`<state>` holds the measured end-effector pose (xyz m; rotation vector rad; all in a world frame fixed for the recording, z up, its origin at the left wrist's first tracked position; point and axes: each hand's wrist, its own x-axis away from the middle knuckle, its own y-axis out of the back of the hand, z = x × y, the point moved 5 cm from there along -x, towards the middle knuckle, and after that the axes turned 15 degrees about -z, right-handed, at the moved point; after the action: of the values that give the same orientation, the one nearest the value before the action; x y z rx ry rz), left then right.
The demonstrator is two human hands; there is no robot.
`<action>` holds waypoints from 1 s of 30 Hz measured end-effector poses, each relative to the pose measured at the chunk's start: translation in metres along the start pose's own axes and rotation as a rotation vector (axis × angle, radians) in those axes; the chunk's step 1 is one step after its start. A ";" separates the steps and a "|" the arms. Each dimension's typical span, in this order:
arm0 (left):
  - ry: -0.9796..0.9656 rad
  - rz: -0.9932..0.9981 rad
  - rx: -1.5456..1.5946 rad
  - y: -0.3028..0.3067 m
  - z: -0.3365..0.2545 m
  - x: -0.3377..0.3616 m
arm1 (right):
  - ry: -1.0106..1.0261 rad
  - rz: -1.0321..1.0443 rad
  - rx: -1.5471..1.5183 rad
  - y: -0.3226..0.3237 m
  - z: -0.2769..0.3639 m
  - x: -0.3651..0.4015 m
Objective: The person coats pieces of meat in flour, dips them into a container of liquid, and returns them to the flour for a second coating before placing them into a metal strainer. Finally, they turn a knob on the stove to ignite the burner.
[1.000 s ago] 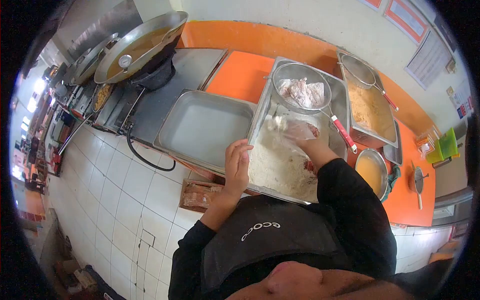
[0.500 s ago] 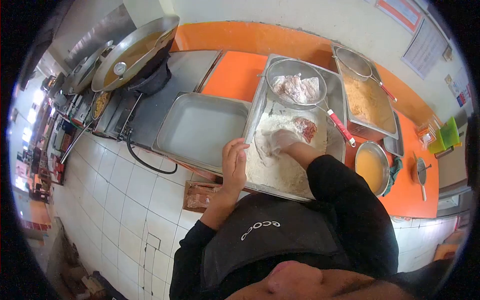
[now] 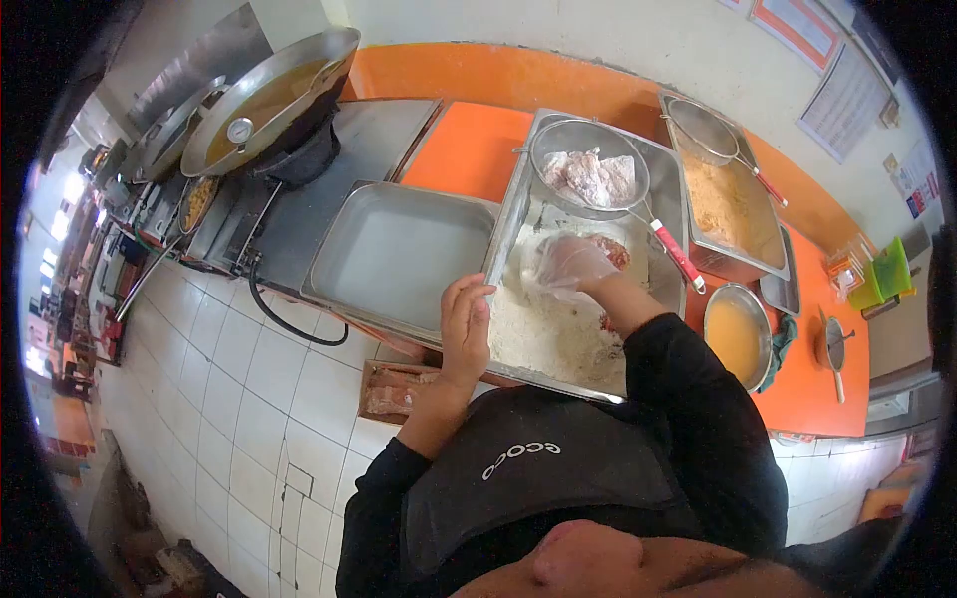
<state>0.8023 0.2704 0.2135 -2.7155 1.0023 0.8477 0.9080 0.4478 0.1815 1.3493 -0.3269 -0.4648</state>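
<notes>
My left hand (image 3: 466,324) is wrapped round the left rim of a steel tray (image 3: 506,224) that holds white flour (image 3: 538,334). In the flour, my right hand (image 3: 573,266), in a clear plastic glove, is closed beside a reddish piece of meat (image 3: 610,251); its fingertips and anything under them are hidden. A bit of red meat also shows below the wrist. Over the tray's far end rests a wire strainer (image 3: 643,179) with a red handle, holding flour-coated pieces (image 3: 590,177).
An empty steel tray (image 3: 404,259) is to the left, beyond it a large wok of oil (image 3: 269,100). At the right are a tray of orange-brown crumbs (image 3: 723,204) with a strainer, a bowl of yellow liquid (image 3: 735,334) and a green container (image 3: 882,274).
My right hand has moved up and slightly right, from the flour towards the red meat, now partly covering it. More red meat shows below the wrist. My left hand stays on the rim.
</notes>
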 end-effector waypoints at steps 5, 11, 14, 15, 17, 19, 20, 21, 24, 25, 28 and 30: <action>-0.014 0.012 -0.006 -0.001 0.002 -0.001 | 0.231 -0.068 -0.230 -0.001 0.048 0.027; -0.018 0.025 -0.018 -0.001 -0.004 -0.002 | 0.619 0.023 0.017 -0.085 0.095 0.046; -0.011 0.023 -0.010 -0.001 -0.004 -0.002 | 0.448 0.224 -0.206 -0.096 0.072 0.035; -0.004 0.022 -0.009 -0.001 -0.002 -0.001 | 0.438 0.349 -0.204 -0.089 0.068 0.032; 0.005 0.019 -0.005 0.000 -0.001 0.000 | 0.271 0.349 -0.352 -0.074 0.033 0.018; 0.017 0.009 0.019 0.000 -0.001 -0.001 | -0.060 0.413 -0.265 0.018 0.036 0.020; 0.018 0.004 0.020 0.000 -0.001 -0.001 | -0.090 0.301 -0.190 0.035 0.035 0.013; 0.014 0.008 0.008 0.000 -0.001 -0.001 | -0.087 0.304 -0.188 0.034 0.029 0.009; 0.021 0.019 -0.006 -0.001 -0.003 -0.001 | -0.221 0.153 -0.113 -0.006 -0.019 -0.002; 0.032 0.020 -0.006 -0.001 -0.003 -0.002 | -0.189 0.075 -0.117 -0.024 -0.027 -0.005; 0.009 0.006 0.000 -0.001 -0.001 -0.001 | -0.044 0.094 0.018 -0.045 -0.036 -0.013; 0.016 0.007 0.012 -0.001 -0.001 -0.002 | 0.238 0.380 0.327 -0.040 -0.034 -0.014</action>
<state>0.8025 0.2716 0.2154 -2.7149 1.0176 0.8200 0.9067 0.4775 0.1362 1.5969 -0.4637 0.0716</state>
